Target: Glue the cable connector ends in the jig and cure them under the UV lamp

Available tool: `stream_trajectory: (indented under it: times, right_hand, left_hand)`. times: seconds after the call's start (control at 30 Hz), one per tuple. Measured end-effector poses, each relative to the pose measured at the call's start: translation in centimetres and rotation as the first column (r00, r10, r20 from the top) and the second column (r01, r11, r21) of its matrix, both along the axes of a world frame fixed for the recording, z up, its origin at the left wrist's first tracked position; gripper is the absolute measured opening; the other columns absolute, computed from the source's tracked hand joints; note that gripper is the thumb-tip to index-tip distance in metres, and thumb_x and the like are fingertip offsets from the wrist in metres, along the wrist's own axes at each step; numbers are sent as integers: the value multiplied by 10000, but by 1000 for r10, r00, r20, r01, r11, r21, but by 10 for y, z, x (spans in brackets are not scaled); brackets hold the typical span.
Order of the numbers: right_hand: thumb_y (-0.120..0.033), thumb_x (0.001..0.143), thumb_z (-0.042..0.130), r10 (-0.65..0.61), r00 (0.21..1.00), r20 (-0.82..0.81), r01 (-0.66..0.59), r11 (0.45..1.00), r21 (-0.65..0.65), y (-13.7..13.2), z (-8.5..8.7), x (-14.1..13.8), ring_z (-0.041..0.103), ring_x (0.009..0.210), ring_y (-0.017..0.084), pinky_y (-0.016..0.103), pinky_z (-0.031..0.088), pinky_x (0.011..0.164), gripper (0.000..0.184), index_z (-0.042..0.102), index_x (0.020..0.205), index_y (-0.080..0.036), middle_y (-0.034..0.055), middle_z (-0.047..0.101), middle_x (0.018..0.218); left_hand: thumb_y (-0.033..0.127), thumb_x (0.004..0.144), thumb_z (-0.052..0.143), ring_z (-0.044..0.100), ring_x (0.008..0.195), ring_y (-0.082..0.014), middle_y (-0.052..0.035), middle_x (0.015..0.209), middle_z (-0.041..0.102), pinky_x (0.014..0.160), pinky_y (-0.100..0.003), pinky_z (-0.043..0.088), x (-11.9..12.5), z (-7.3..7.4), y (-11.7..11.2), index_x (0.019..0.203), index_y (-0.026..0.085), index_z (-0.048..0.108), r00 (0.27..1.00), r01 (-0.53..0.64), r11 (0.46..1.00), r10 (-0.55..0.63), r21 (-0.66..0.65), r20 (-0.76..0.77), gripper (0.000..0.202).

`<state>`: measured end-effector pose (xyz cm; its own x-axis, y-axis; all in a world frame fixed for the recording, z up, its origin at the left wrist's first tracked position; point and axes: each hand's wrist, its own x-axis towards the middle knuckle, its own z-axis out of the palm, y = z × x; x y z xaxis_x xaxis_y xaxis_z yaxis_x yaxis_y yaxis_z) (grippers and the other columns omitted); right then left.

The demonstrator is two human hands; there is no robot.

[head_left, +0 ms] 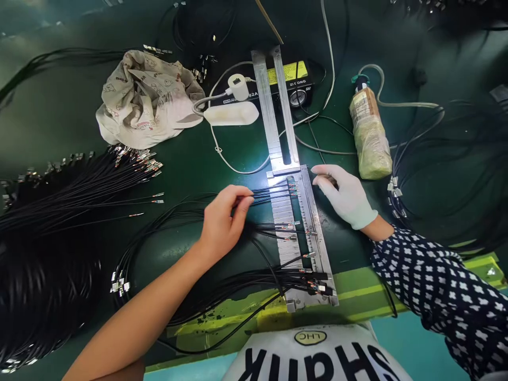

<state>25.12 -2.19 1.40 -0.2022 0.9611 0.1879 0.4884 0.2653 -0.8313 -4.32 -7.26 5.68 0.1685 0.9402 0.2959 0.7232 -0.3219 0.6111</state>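
My left hand [224, 219], bare, pinches a few thin black cables [260, 194] between thumb and fingertips. Their stripped ends with small coloured wires [293, 189] lie across the slot of a metal ruler-like jig [283, 211] lit by a bright spot. Just right of the jig is my right hand [343, 194] in a white glove, its thumb and index tips slightly apart with nothing visible between them; the other fingers are curled. More black cables [273, 275] rest over the jig's near end. Metal connectors [119, 284] tip the cables' other ends at left.
A large cable bundle [103, 172] fills the left side. Behind are a crumpled cloth cap [146, 100], a white lamp [232, 113] and a black box [305, 87]. A wrapped bottle-like object [371, 132] with a hose lies right. Green tape [357, 288] lines the table edge.
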Motion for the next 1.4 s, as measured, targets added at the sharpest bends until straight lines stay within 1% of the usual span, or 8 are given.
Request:
stream_trajectory:
  times: [0.2,0.37,0.5,0.7,0.93,1.03,1.13,1.4]
  right_hand:
    - [-261,959,583,5,1000,-19,-5,1000,-16,1,1,0,713,948,217,412,564,893,257,686,1194,-272,7,755,1068]
    - [-274,959,581,-2,1000,0,2,1000,-7,2,0,1,714,969,229,435,559,922,255,690,1189,-258,20,756,1093]
    - [-272,951,592,7,1000,17,-7,1000,-5,3,1,0,708,963,227,426,574,906,256,692,1186,-253,28,749,1120]
    - [-278,949,596,11,999,50,-11,1000,0,3,2,-1,704,933,226,424,575,887,244,694,1171,-258,29,746,1118]
    - [-246,952,585,14,999,36,-15,1000,14,3,1,-2,711,947,226,429,574,899,249,690,1176,-265,20,751,1089]
    - [-239,951,591,23,999,32,-23,1000,16,3,1,-2,712,948,219,418,576,892,251,691,1179,-266,14,753,1089]
    - [-248,951,594,14,999,38,-15,1000,23,3,1,-2,708,921,215,411,580,869,246,694,1175,-265,14,754,1088]
    - [-265,946,607,11,998,66,-11,1000,-6,4,1,-2,703,911,219,423,573,881,247,695,1177,-268,20,748,1102]
  left_hand:
    - [286,975,548,590,728,-177,-5,817,626,694,-307,426,-12,-7,53,952,207,595,921,-247,969,229,-18,-315,94]
    - [357,1013,486,614,887,-249,-78,974,647,767,-354,447,1,-20,62,1081,199,657,869,-94,992,40,-85,-494,242]
    - [326,1027,497,592,997,-239,-85,1073,644,879,-378,473,-4,5,27,1173,203,622,942,161,984,-178,-81,-285,228]
    - [230,1035,480,552,1036,-223,-87,1122,623,883,-371,477,-19,30,-23,1157,237,666,692,549,678,-697,-489,-189,222]
    - [196,1017,525,617,1008,-197,-61,1075,679,885,-349,491,-24,23,-28,1155,226,660,800,509,822,-561,-253,-214,195]
    - [233,1006,570,641,976,-177,-47,1087,686,886,-321,501,-30,12,-1,1215,250,671,977,148,989,-149,-21,-156,233]
    - [309,992,580,627,904,-204,-67,993,657,828,-338,493,-38,-14,43,1157,203,720,962,-142,985,161,103,-221,241]
    - [301,1004,519,582,1013,-251,-84,1044,656,906,-399,460,-26,-30,65,1120,204,709,946,40,999,-38,1,-323,243]
